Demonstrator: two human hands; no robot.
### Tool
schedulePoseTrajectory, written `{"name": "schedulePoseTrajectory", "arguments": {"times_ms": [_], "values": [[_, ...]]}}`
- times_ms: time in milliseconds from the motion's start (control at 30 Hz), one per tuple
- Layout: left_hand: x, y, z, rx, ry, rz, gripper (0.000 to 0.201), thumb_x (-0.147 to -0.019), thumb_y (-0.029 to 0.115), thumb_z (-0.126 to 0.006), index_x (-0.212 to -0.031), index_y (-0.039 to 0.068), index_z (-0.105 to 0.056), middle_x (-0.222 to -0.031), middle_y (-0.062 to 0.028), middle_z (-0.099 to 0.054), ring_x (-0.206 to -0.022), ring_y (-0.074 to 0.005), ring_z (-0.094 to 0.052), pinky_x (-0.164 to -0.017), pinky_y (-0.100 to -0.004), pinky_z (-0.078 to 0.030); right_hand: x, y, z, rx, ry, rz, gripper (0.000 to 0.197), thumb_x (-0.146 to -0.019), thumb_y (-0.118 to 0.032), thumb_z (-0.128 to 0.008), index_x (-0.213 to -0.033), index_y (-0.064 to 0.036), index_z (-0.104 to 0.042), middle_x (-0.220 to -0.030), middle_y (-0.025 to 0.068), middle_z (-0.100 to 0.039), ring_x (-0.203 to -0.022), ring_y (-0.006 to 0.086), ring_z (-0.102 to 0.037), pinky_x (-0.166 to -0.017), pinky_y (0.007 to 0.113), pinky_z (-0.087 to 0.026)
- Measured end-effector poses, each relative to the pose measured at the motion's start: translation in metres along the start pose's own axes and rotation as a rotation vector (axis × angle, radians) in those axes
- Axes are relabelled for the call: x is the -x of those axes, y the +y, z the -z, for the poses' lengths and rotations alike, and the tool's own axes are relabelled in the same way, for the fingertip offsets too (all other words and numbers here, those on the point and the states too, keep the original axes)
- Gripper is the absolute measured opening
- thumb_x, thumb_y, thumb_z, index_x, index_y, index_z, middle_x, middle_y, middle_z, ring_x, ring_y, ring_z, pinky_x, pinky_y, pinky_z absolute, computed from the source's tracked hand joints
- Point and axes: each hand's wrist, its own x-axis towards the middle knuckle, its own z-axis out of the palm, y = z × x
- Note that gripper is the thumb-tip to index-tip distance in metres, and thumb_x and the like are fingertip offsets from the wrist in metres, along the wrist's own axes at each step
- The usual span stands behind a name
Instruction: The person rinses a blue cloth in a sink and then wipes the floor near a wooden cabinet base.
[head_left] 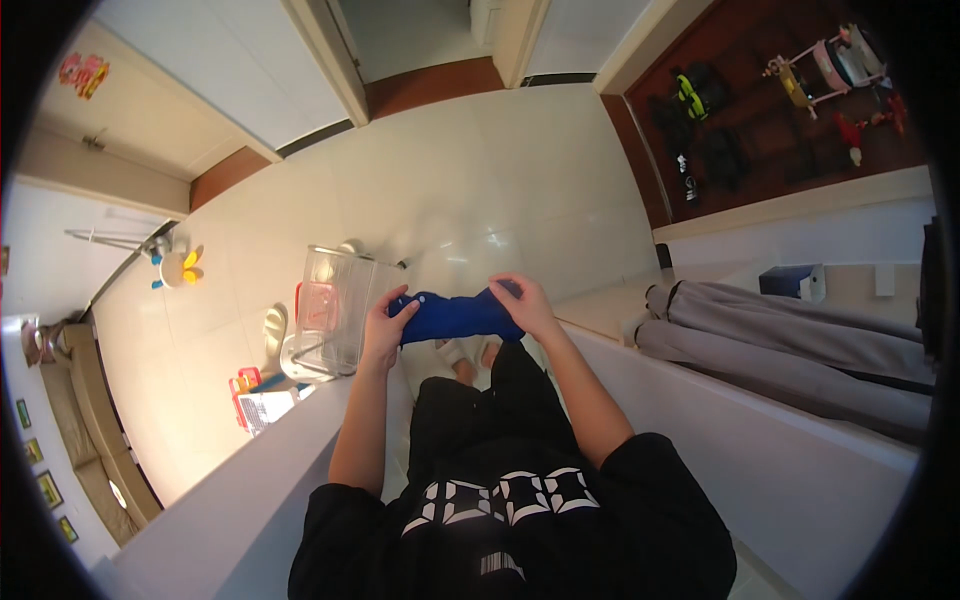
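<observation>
Clear plastic storage bin [335,305]: stands on the pale tiled floor [480,180], just left of the person's hands; see-through walls, a red and pink item showing inside, its kind not clear. A white rounded object lies against the bin's lower left side.

Blue cloth item [455,316]: a small, dark blue fabric piece, bunched into a short roll, held level in front of the person's body, above the feet and the floor, to the right of the bin.

Left hand [383,322]: closed around the left end of the blue cloth, fingers curled over its top edge, forearm rising straight from the lower edge of the view.

Right hand [522,302]: gripping the right end of the same cloth, fingers wrapped over it, wrist bent inward, forearm angled up from the right.

Grey trousers [790,350]: folded lengthwise, lying on the white counter [740,440] at right, well apart from the hands.

Small blue box [790,281]: on the counter behind the trousers.
</observation>
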Motion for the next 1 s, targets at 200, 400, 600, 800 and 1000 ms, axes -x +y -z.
{"name": "schedulePoseTrajectory", "arguments": {"times_ms": [200,400,600,800,1000], "values": [[-0.064,0.04,-0.042,-0.054,-0.096,-0.138,0.038,-0.093,0.002,-0.072,-0.131,0.006,-0.067,-0.102,-0.005,-0.068,-0.091,-0.0119,-0.063,-0.081,-0.0263,-0.054,-0.053,0.016,0.047,-0.096,0.154,-0.147,0.021,-0.098,-0.019,-0.068,-0.109,-0.0007,-0.073,-0.097,0.0057,-0.073,-0.088,0.0121,-0.065,-0.078,0.027,-0.052],[-0.145,0.085,-0.099,-0.573,-0.049,-0.257,0.034,-0.097,0.02,-0.069,-0.13,0.013,-0.069,-0.099,-0.0086,-0.074,-0.092,-0.0205,-0.069,-0.084,-0.0327,-0.055,-0.12,0.012,0.105,-0.005,0.137,-0.281,0.034,-0.1,-0.032,-0.064,-0.103,0.0018,-0.072,-0.093,0.0091,-0.073,-0.081,0.0168,-0.067,-0.073,0.034,-0.053],[-0.219,0.133,-0.175,-0.845,-0.009,-0.244,0.036,-0.099,0.04,-0.062,-0.122,0.015,-0.073,-0.114,-0.0165,-0.075,-0.109,-0.0337,-0.07,-0.094,-0.0399,-0.054,-0.186,-0.019,0.147,-0.585,0.252,-0.301,0.033,-0.104,-0.031,-0.061,-0.104,0.0005,-0.071,-0.09,0.0032,-0.069,-0.079,0.0123,-0.062,-0.074,0.029,-0.051],[-0.257,0.173,-0.275,-0.746,-0.396,-0.172,0.056,-0.1,0.047,-0.061,-0.141,0.007,-0.059,-0.128,-0.0166,-0.07,-0.12,-0.0279,-0.065,-0.102,-0.0366,-0.049,-0.238,-0.055,0.175,-0.498,0.376,-0.174,0.032,-0.106,-0.029,-0.059,-0.114,-0.0015,-0.071,-0.099,0.0022,-0.07,-0.089,0.0095,-0.061,-0.079,0.026,-0.05],[-0.261,0.212,-0.381,0.082,-0.681,0.276,0.045,-0.107,0.04,-0.053,-0.136,0.006,-0.058,-0.123,-0.0073,-0.068,-0.114,-0.0208,-0.063,-0.101,-0.0343,-0.046,-0.261,-0.065,0.217,-0.337,0.281,-0.01,0.047,-0.098,-0.002,-0.056,-0.145,-0.0023,-0.054,-0.109,0.0097,-0.072,-0.097,0.013,-0.067,-0.088,0.028,-0.053]]}}
